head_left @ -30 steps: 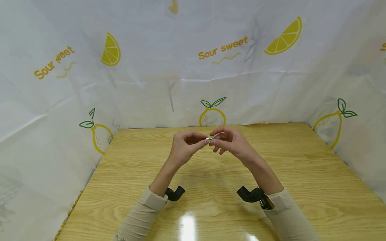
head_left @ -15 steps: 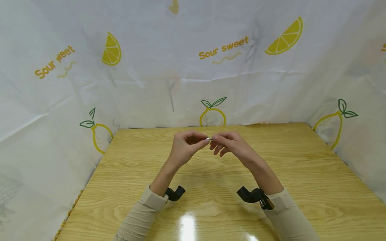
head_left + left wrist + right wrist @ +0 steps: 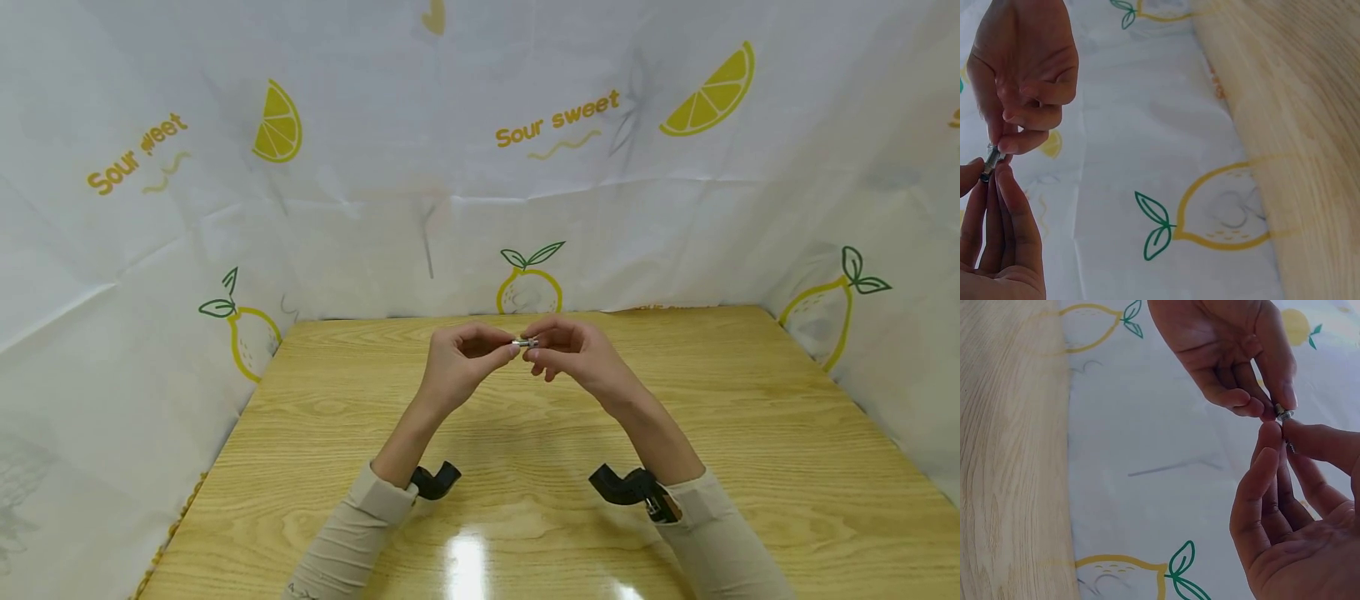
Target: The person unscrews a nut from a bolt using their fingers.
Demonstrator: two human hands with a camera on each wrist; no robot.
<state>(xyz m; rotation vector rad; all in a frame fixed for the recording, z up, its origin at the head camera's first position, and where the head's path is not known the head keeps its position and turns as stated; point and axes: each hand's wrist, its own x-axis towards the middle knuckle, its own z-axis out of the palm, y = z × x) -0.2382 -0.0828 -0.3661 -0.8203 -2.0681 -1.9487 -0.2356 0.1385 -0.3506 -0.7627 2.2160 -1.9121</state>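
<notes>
A small silver bolt (image 3: 524, 342) is held level between both hands above the table. My left hand (image 3: 459, 360) pinches its left end between thumb and fingertips. From the other side, my right hand (image 3: 576, 354) has thumb and index finger around the right end, the other fingers loosely curled below. In the right wrist view a wider collar shows on the bolt (image 3: 1284, 415) near the left fingertips, and a ridged tip pokes out behind the right thumb. The left wrist view shows the bolt (image 3: 991, 161) bridging the two sets of fingertips, which partly hide it.
Beneath the hands lies a wood-grain table (image 3: 360, 400), with bright reflections near its front. A white cloth (image 3: 390, 175) with lemon prints hangs at the back and sides. Each wrist carries a black camera mount (image 3: 624, 485) over a beige sleeve (image 3: 720, 525).
Half a second ago the right thumb had slid forward over the bolt's right end; now thumb and index finger are parted again and that end shows. The left hand has stayed almost still.
</notes>
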